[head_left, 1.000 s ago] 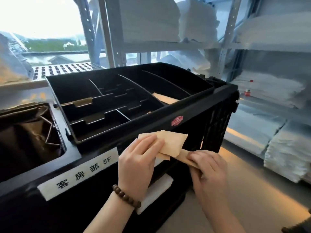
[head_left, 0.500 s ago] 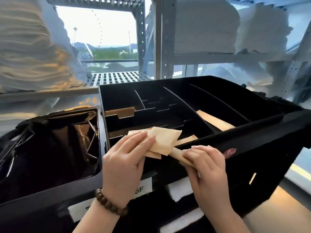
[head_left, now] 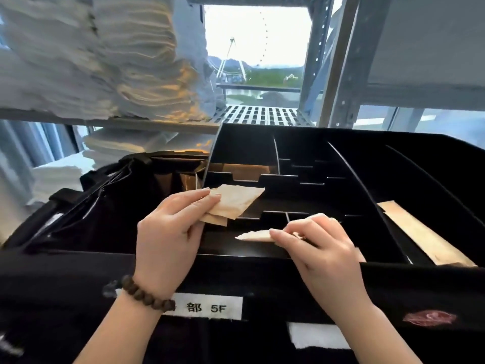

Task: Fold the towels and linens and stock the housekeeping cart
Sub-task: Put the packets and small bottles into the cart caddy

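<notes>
Basically a restocking moment at the cart top: left hand (head_left: 170,232), brown wooden bead bracelet (head_left: 141,292) on its wrist, holds a small fanned stack of tan square paper packets (head_left: 236,203), fingers curled over the near corner with the thumb side below. The stack sits just above the near-left cells of the black plastic divided organizer tray (head_left: 341,158); I judge it is held as a supply so singles can be peeled off. Right hand (head_left: 320,248), at 4 o'clock of that stack and apart from it, pinches one thin tan flat packet (head_left: 256,235) by its right end between thumb and fingertips. That packet lies flat, pointing toward 9 o'clock, low over the near front cell, probably headed in; whether it touches the tray floor I cannot tell. Stepped dividers split the tray into small cells, likely to keep items sorted. The cell at 12 o'clock of the stack holds upright tan packets (head_left: 244,170); a long tan paper sleeve (head_left: 420,232) lies in the long lane at 3 o'clock. Dark fabric bag (head_left: 126,206) hangs open at 9 o'clock of the tray. White label strip printed 5F (head_left: 210,307) is on the cart front at 6 o'clock. Folded white linen stacks (head_left: 91,61) sit on grey metal shelving (head_left: 349,61) at 11 o'clock, behind the cart, no hand on them. Step judged: sorting small supplies into cells.
</notes>
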### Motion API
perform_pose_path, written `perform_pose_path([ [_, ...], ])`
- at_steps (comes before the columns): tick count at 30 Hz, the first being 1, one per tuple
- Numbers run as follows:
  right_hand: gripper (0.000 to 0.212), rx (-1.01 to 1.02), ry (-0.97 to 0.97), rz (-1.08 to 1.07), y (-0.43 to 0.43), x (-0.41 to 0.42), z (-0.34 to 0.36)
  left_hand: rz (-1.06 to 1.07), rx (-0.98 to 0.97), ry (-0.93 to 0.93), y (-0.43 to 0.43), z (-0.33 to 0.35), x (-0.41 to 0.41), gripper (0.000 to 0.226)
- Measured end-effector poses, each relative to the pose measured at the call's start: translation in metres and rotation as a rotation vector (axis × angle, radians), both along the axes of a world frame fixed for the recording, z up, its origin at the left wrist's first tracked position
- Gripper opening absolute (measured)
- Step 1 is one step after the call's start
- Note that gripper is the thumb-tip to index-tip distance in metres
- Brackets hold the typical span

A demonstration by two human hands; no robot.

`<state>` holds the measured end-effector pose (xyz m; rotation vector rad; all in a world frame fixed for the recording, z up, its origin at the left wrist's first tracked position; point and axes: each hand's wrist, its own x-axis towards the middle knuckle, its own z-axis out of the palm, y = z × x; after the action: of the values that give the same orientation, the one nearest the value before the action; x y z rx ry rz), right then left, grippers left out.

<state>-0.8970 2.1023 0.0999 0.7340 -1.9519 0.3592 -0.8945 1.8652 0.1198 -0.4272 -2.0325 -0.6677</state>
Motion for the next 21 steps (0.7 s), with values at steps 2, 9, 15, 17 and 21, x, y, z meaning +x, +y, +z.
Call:
perform_pose_path([
  [2, 0.021, 0.019, -0.046, 0.039, -0.003, -0.010, 0.004, 0.024, -0.001, -0.004, -0.001, 0.000, 0.001, 0.030],
  [9, 0.012, 0.176, -0.227, 0.074, -0.017, -0.033, 0.013, 0.033, 0.006, 0.005, -0.010, 0.002, -0.013, 0.029],
  [15, 0.010, 0.305, -0.287, 0.055, -0.023, -0.039, 0.017, -0.003, -0.014, 0.017, -0.009, -0.003, -0.024, 0.032],
  [17, 0.010, 0.338, -0.302, 0.065, -0.026, -0.040, 0.018, -0.011, -0.019, 0.020, -0.010, -0.005, -0.027, 0.034],
  [21, 0.013, 0.398, -0.355, 0.077, -0.032, -0.042, 0.020, -0.031, -0.020, 0.025, -0.011, -0.005, -0.031, 0.035],
])
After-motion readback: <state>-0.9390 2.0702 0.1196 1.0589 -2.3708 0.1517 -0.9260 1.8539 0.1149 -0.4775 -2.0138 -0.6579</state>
